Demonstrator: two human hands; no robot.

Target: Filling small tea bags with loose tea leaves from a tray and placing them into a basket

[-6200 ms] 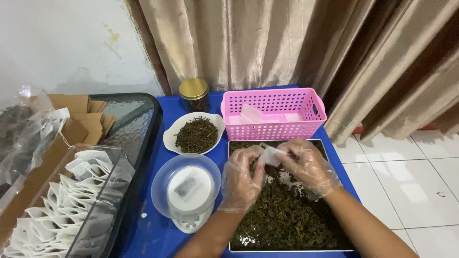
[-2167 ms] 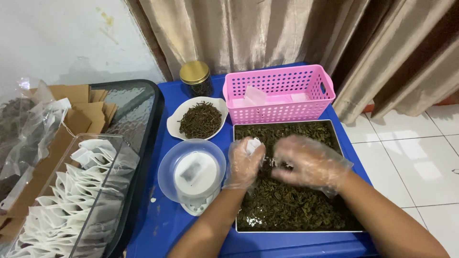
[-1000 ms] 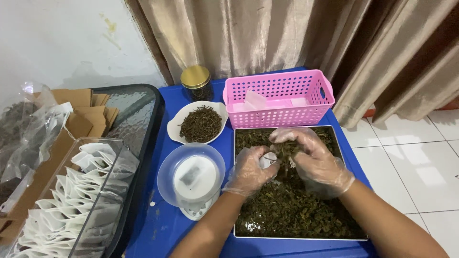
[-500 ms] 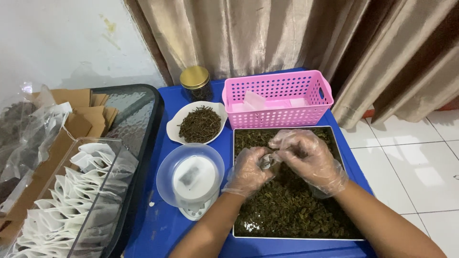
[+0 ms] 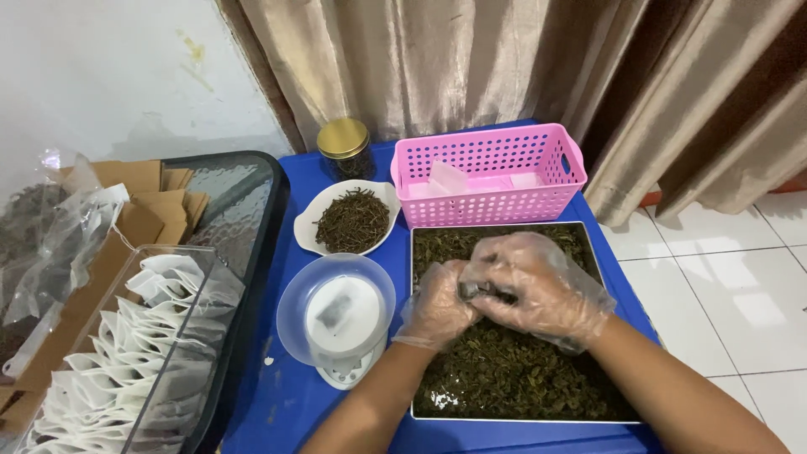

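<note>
Right now we've got both forearms coming in from six o'clock over the blue tabletop (image 5: 286,403), and we're wearing thin clear plastic gloves. Our left hand (image 5: 437,304) and right hand (image 5: 538,286) meet knuckle to knuckle above the metal tray (image 5: 414,336), which is filled with dark green dried leaves (image 5: 513,378). Fingers on both hands are curled in, pinching something small and dark between them; we cannot tell exactly what it is, since the gloves and fingers cover most of it.

At nine o'clock from the hands sits a small white scale (image 5: 340,370) with a clear round bowl (image 5: 290,324) on top, and a small filled pouch (image 5: 334,309) lies inside that bowl. Further out at nine o'clock, a clear bin (image 5: 168,370) holds rows of white paper pouches (image 5: 101,378), with brown cardboard (image 5: 118,244) and crumpled plastic bags (image 5: 59,244) beyond it.

Moving up to eleven o'clock, a white oval dish (image 5: 307,231) carries a heap of dark dried strands (image 5: 353,220). At twelve o'clock, just beyond the tray, stands a pink perforated basket (image 5: 496,202) with a few pale pouches inside. Farthest back, at eleven o'clock, a dark jar with a gold lid (image 5: 343,139) stands before the beige curtain (image 5: 504,59).
</note>
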